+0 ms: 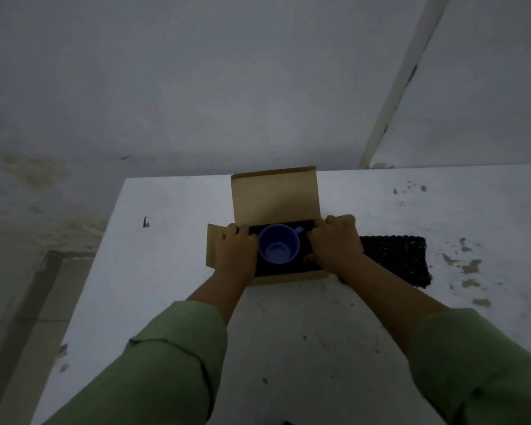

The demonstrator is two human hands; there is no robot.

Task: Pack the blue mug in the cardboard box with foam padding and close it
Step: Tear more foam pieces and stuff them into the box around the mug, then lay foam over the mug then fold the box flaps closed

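Observation:
A blue mug [279,244] stands upright inside the open cardboard box [275,194], mouth up, handle pointing to the far right. Black foam [284,269] lines the box around the mug. The box's big lid flap stands up at the back and a side flap lies flat at the left. My left hand [237,250] rests on the left side of the box, fingers curled over the foam beside the mug. My right hand [334,242] presses on the foam at the box's right side, beside the handle. Whether either hand actually grips the foam is unclear.
A second black foam sheet [399,260] lies flat on the white table [166,271] just right of the box. The table's left edge drops to the floor. The wall stands right behind the box. Paint chips mark the table's right part.

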